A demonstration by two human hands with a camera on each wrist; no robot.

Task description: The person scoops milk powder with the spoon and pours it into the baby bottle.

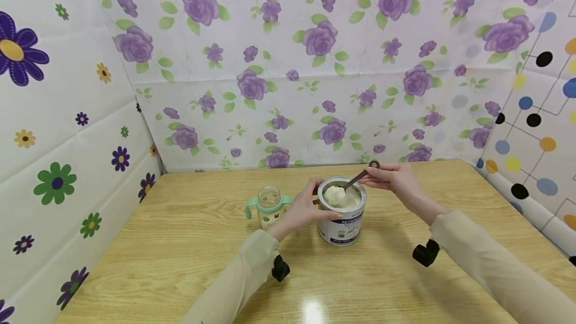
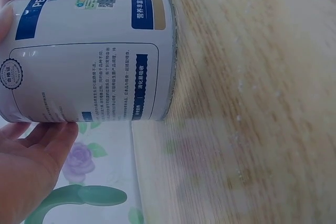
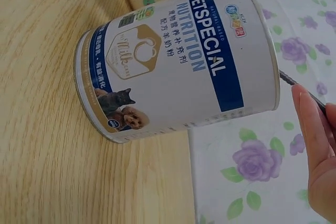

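Note:
A white and blue milk powder can (image 1: 340, 231) stands uncovered on the wooden table, pale powder (image 1: 353, 199) inside it. My left hand (image 1: 302, 210) grips the can around its upper side, thumb toward the front and fingers behind. Between the fingers and thumb of my right hand (image 1: 389, 180) is the handle of a brown spoon (image 1: 360, 176). The spoon slants down into the can, a heap of powder at its lower end; the bowl is hidden. In the right wrist view, the can's label (image 3: 207, 45) reads PETSPECIAL NUTRITION.
Left of the can, close behind my left wrist, stands a clear baby bottle (image 1: 269, 196) with a mint-green collar and two handles. The wooden table (image 1: 202, 244) ends at a flowered cloth (image 1: 288, 114) at the back. Patterned cloths also hang on both sides.

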